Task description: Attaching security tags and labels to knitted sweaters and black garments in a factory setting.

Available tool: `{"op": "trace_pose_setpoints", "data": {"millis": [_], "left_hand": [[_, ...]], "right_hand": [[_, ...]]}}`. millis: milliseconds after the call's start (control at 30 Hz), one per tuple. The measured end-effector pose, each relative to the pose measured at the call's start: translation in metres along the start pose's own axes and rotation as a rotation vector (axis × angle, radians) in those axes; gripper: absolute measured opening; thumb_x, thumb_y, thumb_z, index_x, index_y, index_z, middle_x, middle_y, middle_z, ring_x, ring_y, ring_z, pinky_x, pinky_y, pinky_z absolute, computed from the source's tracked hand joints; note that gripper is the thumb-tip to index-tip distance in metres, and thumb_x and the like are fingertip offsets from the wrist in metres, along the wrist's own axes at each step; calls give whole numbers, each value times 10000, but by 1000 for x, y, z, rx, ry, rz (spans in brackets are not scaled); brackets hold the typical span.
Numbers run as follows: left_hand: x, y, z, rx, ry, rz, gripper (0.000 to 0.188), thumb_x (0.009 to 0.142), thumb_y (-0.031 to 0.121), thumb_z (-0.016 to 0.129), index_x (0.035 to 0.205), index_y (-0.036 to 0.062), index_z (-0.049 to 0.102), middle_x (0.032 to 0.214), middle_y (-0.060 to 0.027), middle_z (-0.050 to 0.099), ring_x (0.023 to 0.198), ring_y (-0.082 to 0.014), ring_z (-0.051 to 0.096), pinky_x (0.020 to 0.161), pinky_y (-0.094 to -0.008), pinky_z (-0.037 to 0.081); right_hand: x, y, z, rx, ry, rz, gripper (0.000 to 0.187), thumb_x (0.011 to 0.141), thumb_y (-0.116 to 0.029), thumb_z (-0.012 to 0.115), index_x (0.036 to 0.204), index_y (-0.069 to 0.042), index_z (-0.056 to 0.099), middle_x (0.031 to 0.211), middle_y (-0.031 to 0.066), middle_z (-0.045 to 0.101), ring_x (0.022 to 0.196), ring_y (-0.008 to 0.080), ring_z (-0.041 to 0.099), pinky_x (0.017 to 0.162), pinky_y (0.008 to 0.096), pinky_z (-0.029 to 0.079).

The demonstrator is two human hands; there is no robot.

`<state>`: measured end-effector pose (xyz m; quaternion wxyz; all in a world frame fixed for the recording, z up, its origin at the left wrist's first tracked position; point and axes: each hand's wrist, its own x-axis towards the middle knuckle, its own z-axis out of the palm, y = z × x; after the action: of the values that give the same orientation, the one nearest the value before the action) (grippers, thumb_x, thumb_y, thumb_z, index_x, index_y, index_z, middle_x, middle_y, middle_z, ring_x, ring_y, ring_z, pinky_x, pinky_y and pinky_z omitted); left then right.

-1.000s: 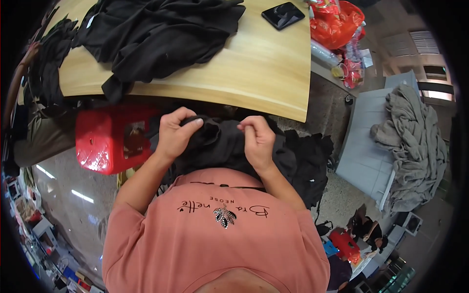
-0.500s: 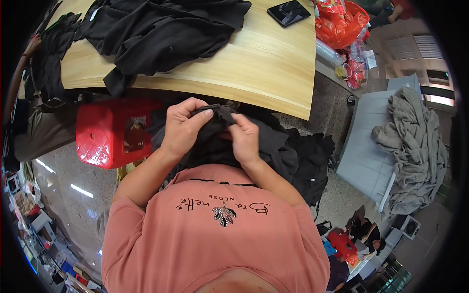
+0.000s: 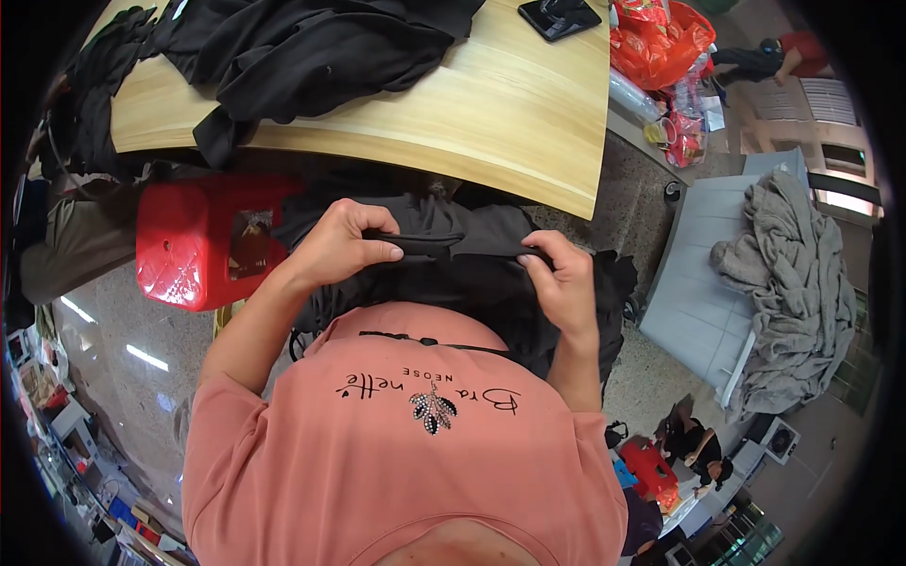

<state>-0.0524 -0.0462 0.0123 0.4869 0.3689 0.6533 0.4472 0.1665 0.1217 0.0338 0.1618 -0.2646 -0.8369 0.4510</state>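
Note:
A black fabric garment (image 3: 444, 229) lies over my lap, one edge stretched between my two hands. My left hand (image 3: 344, 242) pinches a folded edge, thumb on top and fingers curled beneath. My right hand (image 3: 563, 274) grips the same edge farther right between thumb and fingers. Between them the cloth runs nearly straight, with a doubled fold near the left hand. The rest of the garment drapes below in dark folds, and its full shape is hidden.
A wooden table (image 3: 528, 123) ahead bears a pile of black clothing (image 3: 321, 66) and a phone (image 3: 559, 17). A red plastic stool (image 3: 175, 245) stands to the left. On the right are a grey bin (image 3: 694, 283) with grey cloth (image 3: 797, 292) and red plastic bags (image 3: 661, 47).
My hands have moved apart, the right one shifting well to the right and slightly nearer. The cloth, bunched between them before, now stretches out along its edge.

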Motion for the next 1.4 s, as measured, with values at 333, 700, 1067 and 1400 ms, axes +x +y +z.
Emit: {"op": "trace_pose_setpoints", "data": {"millis": [333, 700, 1067, 1400], "left_hand": [[-5, -19, -6, -562, 159, 104, 57, 707, 2, 606, 763, 7, 603, 724, 1, 587, 671, -64, 512, 648, -204, 408], [-7, 15, 19, -622, -20, -143, 24, 701, -24, 599, 721, -10, 599, 666, -11, 583, 596, -54, 506, 573, -193, 415], [3, 3, 20, -570, 6, -31, 160, 521, 32, 548, 667, 5, 488, 737, -83, 546, 681, -154, 485, 641, -243, 386], [6, 7, 45, -368, -48, -108, 69, 691, -36, 578, 746, -3, 605, 680, 6, 588, 590, -46, 503, 545, -179, 405]], "right_hand": [[0, 4, 11, -57, 343, -191, 161, 763, 109, 503, 864, 23, 594, 801, 70, 589, 755, 171, 571, 726, 243, 437], [-2, -40, 25, 316, 257, -146, 178, 771, 86, 436, 870, 30, 572, 787, 87, 580, 711, 143, 559, 706, 273, 447], [14, -17, 31, 110, -108, -611, 129, 661, 12, 556, 770, -43, 598, 740, 76, 592, 678, 244, 571, 612, 334, 449], [8, -30, 47, 249, -113, -766, 33, 729, -6, 519, 754, -26, 528, 651, 83, 493, 583, 251, 527, 497, 328, 409]]}}
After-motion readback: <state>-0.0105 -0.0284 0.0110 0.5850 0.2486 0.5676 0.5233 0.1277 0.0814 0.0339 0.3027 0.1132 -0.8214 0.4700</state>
